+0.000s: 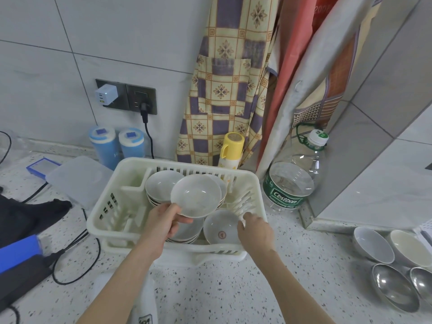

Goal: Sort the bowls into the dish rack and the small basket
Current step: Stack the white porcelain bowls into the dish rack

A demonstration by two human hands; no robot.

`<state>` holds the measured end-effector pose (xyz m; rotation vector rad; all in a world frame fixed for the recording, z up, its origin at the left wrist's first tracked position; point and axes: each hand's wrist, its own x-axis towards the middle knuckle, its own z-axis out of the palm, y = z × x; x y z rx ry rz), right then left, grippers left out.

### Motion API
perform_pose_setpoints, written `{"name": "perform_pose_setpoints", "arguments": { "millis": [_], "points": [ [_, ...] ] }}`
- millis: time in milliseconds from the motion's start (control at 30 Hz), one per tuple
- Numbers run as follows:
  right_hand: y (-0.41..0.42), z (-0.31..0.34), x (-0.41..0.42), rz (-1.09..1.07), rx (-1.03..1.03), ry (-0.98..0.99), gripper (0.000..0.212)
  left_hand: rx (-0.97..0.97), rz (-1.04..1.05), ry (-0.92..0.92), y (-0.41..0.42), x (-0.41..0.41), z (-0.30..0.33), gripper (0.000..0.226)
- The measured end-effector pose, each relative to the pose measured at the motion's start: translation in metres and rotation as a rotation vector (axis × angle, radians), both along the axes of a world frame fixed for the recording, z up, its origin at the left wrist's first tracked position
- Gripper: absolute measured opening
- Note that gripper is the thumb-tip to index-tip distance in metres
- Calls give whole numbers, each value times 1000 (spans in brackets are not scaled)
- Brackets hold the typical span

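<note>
Progress is judged to be partway. A white bowl (196, 195) is pinched at its near rim by the left hand (163, 222), thumb over the edge and fingers curled beneath, and is held tilted above the cream dish rack (106, 213). Just beyond this grip, a stack of white bowls (161, 183) is seen at the back of the rack; directly beneath it, a second stack (187, 232) is partly hidden by the held bowl. To the right of the grip, a small bowl with a red mark (221, 226) lies in the rack's near corner, and its right rim is touched or gripped by the right hand (256, 232); the fingers are curled there, but whether the rim is truly clasped cannot be told.

Well to the right of both grips, on the speckled tabletop (233, 288), two pale bowls (374, 244) and two steel bowls (392, 286) are seen lying unsorted. No small basket can be made out with certainty. It is judged that several bowls have been racked, that the held bowl is yet to be placed, and that the four at the right edge remain to be dealt with.
</note>
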<state>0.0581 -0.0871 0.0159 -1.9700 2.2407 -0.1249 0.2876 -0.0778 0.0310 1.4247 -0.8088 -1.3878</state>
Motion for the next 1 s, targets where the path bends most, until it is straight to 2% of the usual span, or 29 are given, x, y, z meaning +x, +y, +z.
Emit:
{"name": "perform_pose_setpoints", "arguments": {
  "millis": [67,167,233,300,433,600,700,833,1000],
  "points": [
    [6,-2,-1,-71,-141,-182,30,0,-39,-22,0,-10,5,21],
    [5,4,-5,-249,-260,-655,26,1,-99,-105,1,-27,11,20],
    [2,12,-14,-314,-241,-965,25,17,-130,-146,1,-38,11,13],
    [3,19,-22,-271,-139,-1122,26,35,-160,-160,2,-48,10,10],
    [4,22,-29,-139,-22,-1037,15,39,-199,-180,1,-60,4,12],
    [5,23,-28,-176,5,-939,29,20,-251,-251,0,-63,-4,14],
    [5,23,-26,-185,-17,-891,28,-36,-277,-345,2,-62,-10,14],
    [5,21,-24,-159,-16,-830,21,-94,-299,-568,6,-61,-17,14],
    [5,19,-22,-175,-2,-764,16,-97,-294,-644,11,-61,-20,11]
  ]
}}
